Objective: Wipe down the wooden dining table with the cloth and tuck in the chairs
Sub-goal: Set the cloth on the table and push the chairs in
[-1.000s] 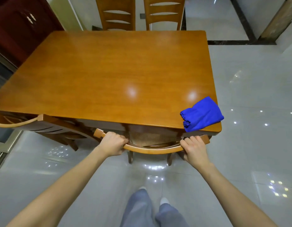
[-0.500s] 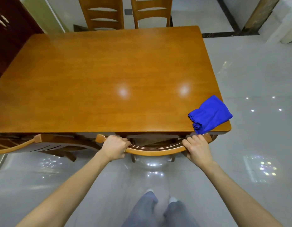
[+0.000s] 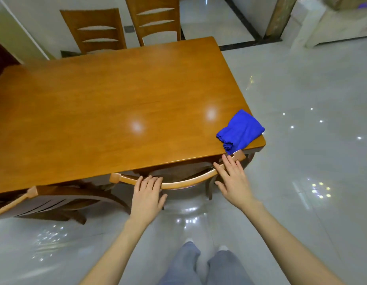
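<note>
The wooden dining table (image 3: 108,112) fills the upper left of the view. A crumpled blue cloth (image 3: 241,130) lies on its near right corner. The near chair (image 3: 184,183) is pushed under the table's front edge; only its curved top rail shows. My left hand (image 3: 147,194) rests with flat, spread fingers on the rail's left part. My right hand (image 3: 233,179) is open, fingers spread, touching the rail's right end just below the cloth. Neither hand grips anything.
A second chair (image 3: 44,200) sits partly under the table at the near left, its rail sticking out. Two more chairs (image 3: 96,29) stand at the far side. Glossy tiled floor (image 3: 312,161) spreads to the right. My legs (image 3: 201,264) are below.
The near chair slid further under the table. Both hands, closed around its top rail before, have opened and now lie flat on it. The view has tilted and shifted.
</note>
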